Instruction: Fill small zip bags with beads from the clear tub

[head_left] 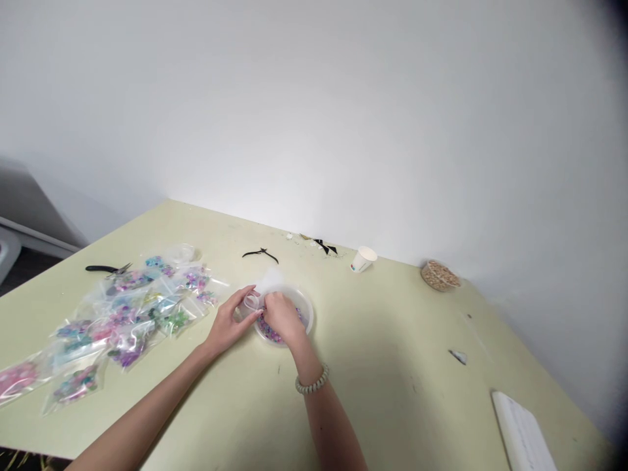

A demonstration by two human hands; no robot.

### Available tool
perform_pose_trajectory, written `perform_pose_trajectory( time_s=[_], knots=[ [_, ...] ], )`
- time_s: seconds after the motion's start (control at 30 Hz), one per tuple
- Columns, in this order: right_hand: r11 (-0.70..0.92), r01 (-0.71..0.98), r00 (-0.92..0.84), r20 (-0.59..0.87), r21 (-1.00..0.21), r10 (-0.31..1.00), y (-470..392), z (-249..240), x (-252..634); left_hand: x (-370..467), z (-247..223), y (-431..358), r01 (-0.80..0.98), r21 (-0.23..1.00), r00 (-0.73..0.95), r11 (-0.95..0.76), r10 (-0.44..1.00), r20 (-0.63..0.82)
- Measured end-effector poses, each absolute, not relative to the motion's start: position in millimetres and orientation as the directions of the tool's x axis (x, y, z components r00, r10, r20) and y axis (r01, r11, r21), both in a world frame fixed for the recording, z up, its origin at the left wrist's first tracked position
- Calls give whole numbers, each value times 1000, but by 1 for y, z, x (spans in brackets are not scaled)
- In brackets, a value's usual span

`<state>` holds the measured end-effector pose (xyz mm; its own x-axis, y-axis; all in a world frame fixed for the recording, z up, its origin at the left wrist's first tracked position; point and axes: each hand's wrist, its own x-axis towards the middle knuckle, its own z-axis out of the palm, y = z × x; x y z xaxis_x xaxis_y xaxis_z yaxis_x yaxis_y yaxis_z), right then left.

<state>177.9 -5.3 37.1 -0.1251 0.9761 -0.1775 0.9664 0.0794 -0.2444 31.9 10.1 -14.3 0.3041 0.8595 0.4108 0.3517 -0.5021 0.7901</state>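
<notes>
A shallow round bowl (308,302) of small purple, pink and blue beads (271,332) stands on the table in front of me. At its left rim my left hand (235,319) pinches a small clear round plastic piece (252,301) between thumb and fingers. My right hand (282,317), with a beaded bracelet (313,381) on the wrist, reaches into the bowl over the beads. Its fingers are curled together, and whatever they hold is hidden. Behind the hands lies a whitish translucent sheet or bag (269,280).
Several clear zip bags of coloured beads (128,343) spread over the left side, with black-handled pliers (108,269) beyond. Small black pliers (261,252), dark scraps (324,247), a paper cup (364,259) and a tub of tan bits (438,276) lie toward the wall. A white block (523,432) sits front right.
</notes>
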Motion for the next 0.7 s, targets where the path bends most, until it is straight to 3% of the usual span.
perform_pose_trajectory(
  time_s=[0.7],
  knots=[
    [69, 963, -119, -182, -260, 976, -5, 38, 178, 32, -14, 10, 351, 792, 332, -500, 857, 394]
  ],
)
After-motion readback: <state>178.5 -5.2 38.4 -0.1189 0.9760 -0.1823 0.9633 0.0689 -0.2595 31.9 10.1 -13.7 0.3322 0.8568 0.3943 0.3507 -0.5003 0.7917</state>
